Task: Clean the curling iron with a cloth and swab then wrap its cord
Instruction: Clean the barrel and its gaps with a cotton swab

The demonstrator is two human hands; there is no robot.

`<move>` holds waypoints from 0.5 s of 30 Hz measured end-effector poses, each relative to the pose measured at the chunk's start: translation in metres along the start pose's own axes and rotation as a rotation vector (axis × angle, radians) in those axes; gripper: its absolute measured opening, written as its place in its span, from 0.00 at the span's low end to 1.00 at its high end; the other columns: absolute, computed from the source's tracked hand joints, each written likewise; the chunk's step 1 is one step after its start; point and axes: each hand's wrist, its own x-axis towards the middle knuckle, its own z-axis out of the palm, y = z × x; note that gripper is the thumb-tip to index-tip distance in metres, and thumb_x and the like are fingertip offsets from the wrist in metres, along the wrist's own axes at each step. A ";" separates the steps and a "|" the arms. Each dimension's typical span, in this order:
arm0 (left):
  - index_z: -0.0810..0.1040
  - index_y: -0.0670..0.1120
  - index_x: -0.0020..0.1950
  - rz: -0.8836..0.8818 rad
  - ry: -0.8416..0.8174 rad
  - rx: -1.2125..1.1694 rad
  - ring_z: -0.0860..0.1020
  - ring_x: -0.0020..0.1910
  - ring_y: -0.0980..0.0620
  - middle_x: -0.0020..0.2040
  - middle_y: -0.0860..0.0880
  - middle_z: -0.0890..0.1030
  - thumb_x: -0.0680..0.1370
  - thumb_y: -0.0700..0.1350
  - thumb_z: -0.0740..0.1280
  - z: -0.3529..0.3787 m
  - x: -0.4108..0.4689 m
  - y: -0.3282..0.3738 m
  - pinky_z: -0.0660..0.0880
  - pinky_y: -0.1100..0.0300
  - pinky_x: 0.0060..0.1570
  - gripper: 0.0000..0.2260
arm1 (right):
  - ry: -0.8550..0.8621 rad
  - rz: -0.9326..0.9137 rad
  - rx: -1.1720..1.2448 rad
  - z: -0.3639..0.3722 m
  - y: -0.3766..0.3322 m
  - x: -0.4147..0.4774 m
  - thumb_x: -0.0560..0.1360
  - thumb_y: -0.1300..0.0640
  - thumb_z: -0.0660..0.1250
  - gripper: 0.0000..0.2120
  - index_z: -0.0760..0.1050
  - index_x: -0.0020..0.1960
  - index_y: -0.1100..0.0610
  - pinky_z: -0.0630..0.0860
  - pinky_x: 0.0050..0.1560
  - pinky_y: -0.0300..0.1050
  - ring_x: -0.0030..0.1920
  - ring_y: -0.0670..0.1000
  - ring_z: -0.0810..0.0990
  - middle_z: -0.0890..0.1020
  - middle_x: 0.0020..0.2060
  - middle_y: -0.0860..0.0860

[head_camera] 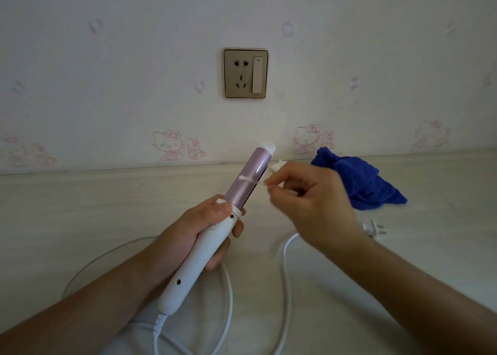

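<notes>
Two bare hands worked at mid-frame. Left hand gripped the curling iron by its white handle, fingers wrapped round it and thumb lying near the collar below the barrel. The iron was held clear of the table, tilted, with its pink barrel and white tip pointing toward the upper right of the frame and its cord end toward the lower left. Right hand had its fingers curled, thumb and forefinger pinching the right end of a thin white swab. The swab lay crosswise on the barrel, about halfway along it; the hand was slightly blurred.

Cord, white, left the handle's lower end and lay in loose loops on the table across the lower part of the frame. Its plug rested on the table at right, just beyond the right wrist. A blue cloth lay crumpled against the wall, right of centre. A small white lump, not identifiable, sat just left of it. A wall socket with a switch was mounted above centre.
</notes>
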 end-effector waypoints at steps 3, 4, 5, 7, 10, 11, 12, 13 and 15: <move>0.76 0.39 0.57 0.003 0.015 0.011 0.69 0.20 0.52 0.44 0.42 0.79 0.73 0.56 0.69 -0.001 0.000 -0.001 0.66 0.65 0.22 0.23 | 0.117 0.065 0.008 -0.014 0.006 0.011 0.76 0.65 0.71 0.09 0.82 0.41 0.53 0.67 0.27 0.39 0.25 0.47 0.67 0.73 0.25 0.58; 0.77 0.40 0.56 0.001 0.016 0.020 0.69 0.20 0.52 0.44 0.42 0.80 0.73 0.56 0.69 -0.001 0.000 -0.001 0.66 0.65 0.22 0.22 | 0.131 0.058 -0.016 -0.015 0.007 0.013 0.76 0.65 0.71 0.08 0.82 0.41 0.54 0.68 0.27 0.37 0.26 0.47 0.67 0.74 0.26 0.58; 0.77 0.41 0.55 -0.003 0.013 0.031 0.69 0.20 0.51 0.45 0.42 0.80 0.72 0.56 0.70 -0.001 0.001 -0.001 0.66 0.65 0.22 0.20 | 0.145 0.052 -0.032 -0.016 0.006 0.014 0.76 0.65 0.71 0.08 0.82 0.41 0.54 0.68 0.27 0.37 0.26 0.47 0.67 0.74 0.26 0.57; 0.79 0.44 0.52 -0.015 0.004 0.039 0.70 0.19 0.51 0.44 0.40 0.81 0.72 0.55 0.71 0.000 0.001 -0.002 0.67 0.65 0.22 0.16 | 0.167 0.056 -0.030 -0.018 0.007 0.016 0.76 0.65 0.71 0.09 0.82 0.41 0.53 0.67 0.27 0.38 0.26 0.46 0.67 0.73 0.25 0.57; 0.80 0.44 0.51 -0.019 0.008 0.038 0.71 0.19 0.51 0.44 0.39 0.81 0.72 0.54 0.71 0.000 0.002 -0.003 0.68 0.65 0.22 0.15 | 0.099 0.039 -0.006 -0.013 0.007 0.010 0.76 0.64 0.71 0.11 0.82 0.40 0.49 0.68 0.26 0.38 0.25 0.45 0.67 0.74 0.24 0.53; 0.79 0.44 0.51 -0.015 0.013 0.042 0.71 0.19 0.50 0.44 0.40 0.82 0.72 0.54 0.71 0.000 0.002 -0.003 0.68 0.65 0.22 0.15 | 0.061 0.030 -0.008 -0.009 0.005 0.006 0.76 0.64 0.71 0.12 0.82 0.40 0.48 0.69 0.26 0.38 0.24 0.44 0.67 0.74 0.24 0.52; 0.80 0.45 0.52 -0.011 0.018 0.047 0.71 0.19 0.50 0.44 0.40 0.82 0.72 0.54 0.71 0.000 0.002 -0.003 0.68 0.65 0.22 0.15 | 0.041 0.026 -0.016 -0.007 0.003 0.005 0.76 0.64 0.71 0.11 0.82 0.41 0.48 0.70 0.26 0.39 0.24 0.44 0.68 0.74 0.24 0.53; 0.80 0.45 0.52 -0.008 0.021 0.054 0.71 0.20 0.50 0.44 0.40 0.82 0.72 0.54 0.72 0.000 0.002 -0.004 0.68 0.65 0.22 0.15 | 0.051 0.035 -0.020 -0.008 0.003 0.006 0.76 0.64 0.71 0.11 0.82 0.41 0.49 0.70 0.26 0.38 0.24 0.44 0.68 0.75 0.25 0.54; 0.79 0.45 0.52 -0.008 0.024 0.070 0.72 0.21 0.50 0.44 0.41 0.81 0.72 0.54 0.72 0.000 0.002 -0.003 0.69 0.63 0.23 0.16 | 0.126 0.077 -0.014 -0.013 0.006 0.012 0.76 0.64 0.71 0.09 0.82 0.41 0.51 0.69 0.26 0.36 0.25 0.45 0.68 0.75 0.26 0.56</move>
